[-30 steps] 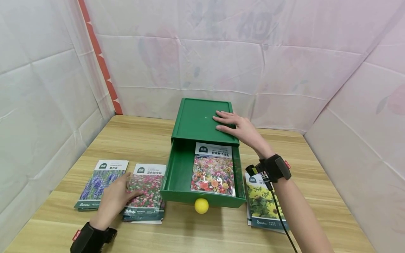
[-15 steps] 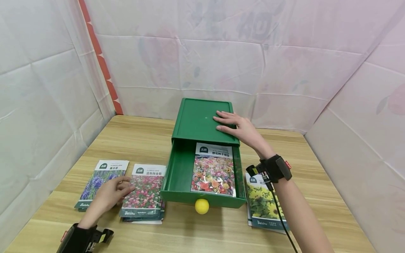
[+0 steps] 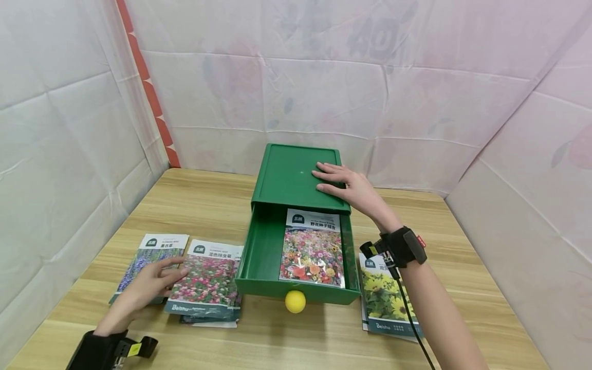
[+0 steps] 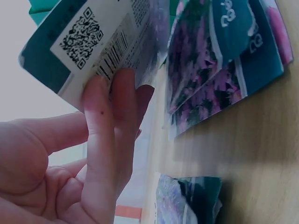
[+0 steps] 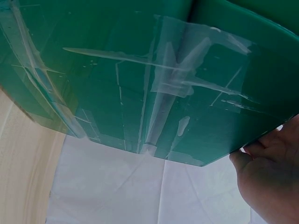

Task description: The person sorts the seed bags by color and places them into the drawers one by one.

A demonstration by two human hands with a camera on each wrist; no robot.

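Head view: the pink-flower seed packet (image 3: 205, 280) is pinched at its left edge by the left hand (image 3: 143, 289) and lifted off its stack on the bench (image 3: 277, 339), left of the open green drawer box (image 3: 287, 177); the right hand (image 3: 351, 187) is laid flat, fingers straight, on the box top. Left wrist view: the packet's barcode side (image 4: 88, 42) is held between thumb and curled fingers (image 4: 110, 121), with more packets (image 4: 224, 70) lying below. Right wrist view: only the box's green underside (image 5: 140, 79) and part of the right hand (image 5: 271, 177) at its edge are seen.

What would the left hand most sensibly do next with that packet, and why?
Probably carry the pink-flower seed packet, pinched by the left hand, right into the open drawer. One packet already lies there, and the right hand steadies the box top.
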